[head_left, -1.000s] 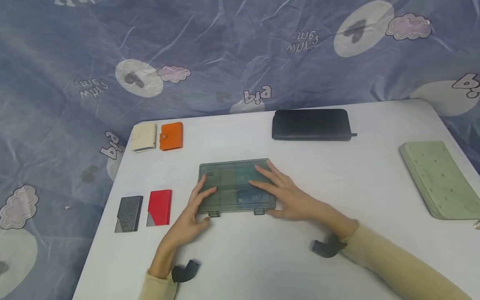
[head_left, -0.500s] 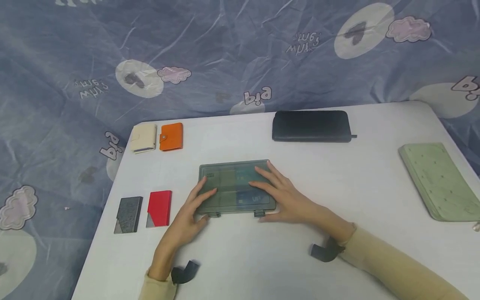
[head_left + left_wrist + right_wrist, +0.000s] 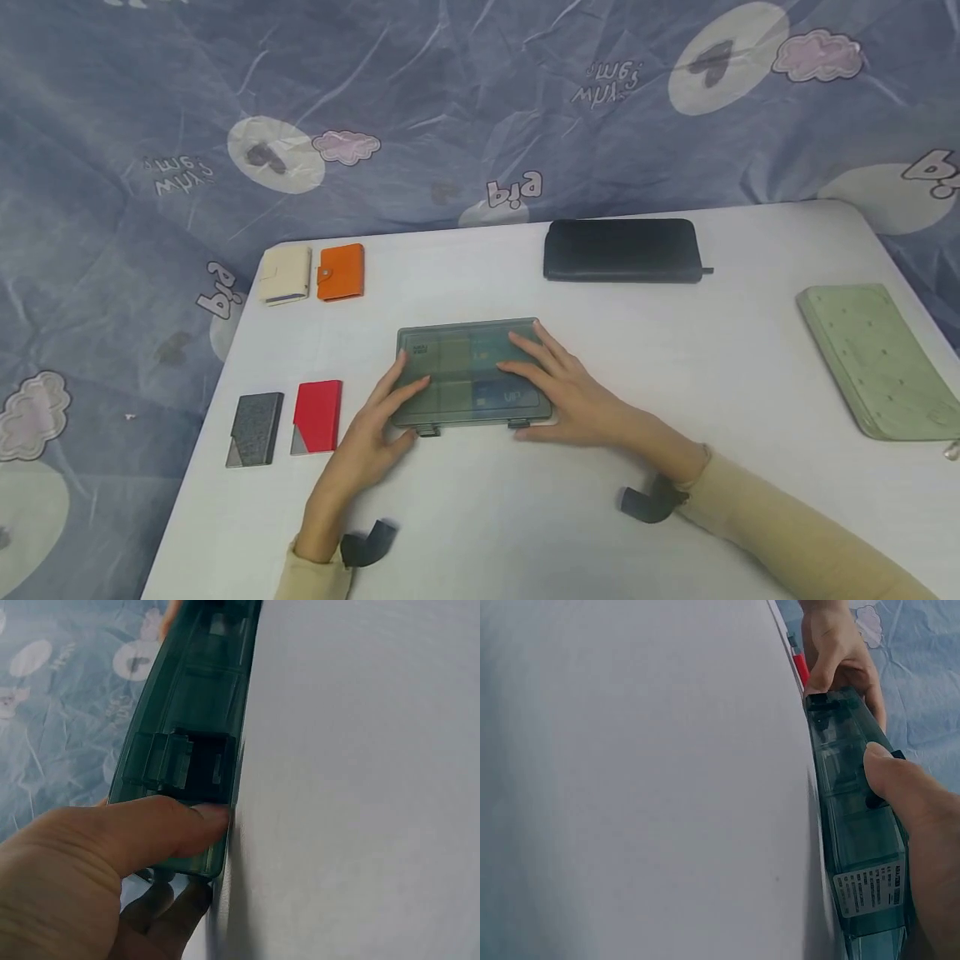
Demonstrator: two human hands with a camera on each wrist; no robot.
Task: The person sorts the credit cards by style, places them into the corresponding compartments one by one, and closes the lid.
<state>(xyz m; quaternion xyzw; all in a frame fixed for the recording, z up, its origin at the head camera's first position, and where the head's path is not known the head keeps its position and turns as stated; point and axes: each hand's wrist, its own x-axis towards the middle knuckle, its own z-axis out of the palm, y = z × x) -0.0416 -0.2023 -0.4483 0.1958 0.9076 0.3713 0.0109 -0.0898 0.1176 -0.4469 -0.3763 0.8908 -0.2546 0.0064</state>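
Observation:
A flat translucent green plastic box (image 3: 457, 396) lies on the white table, its lid down, with colored panels showing through. Two small latches stick out along its front edge, a left latch (image 3: 428, 431) and a right latch (image 3: 518, 423). My left hand (image 3: 363, 446) grips the left end, two fingers over the lid; its thumb (image 3: 169, 829) lies on the front side beside a latch in the left wrist view. My right hand (image 3: 581, 404) holds the right end with fingers spread on the lid. In the right wrist view its thumb (image 3: 896, 776) is at the front side by a latch.
Left of the box lie a red card case (image 3: 317, 417) and a grey card case (image 3: 256, 429). Behind them are a cream wallet (image 3: 285, 273) and an orange wallet (image 3: 341, 272). A black long wallet (image 3: 622, 250) lies at the back, a green pouch (image 3: 881, 362) far right.
My right thumb has slid left along the front edge to the right latch. My left thumb has shifted slightly left. The box has stayed practically in place.

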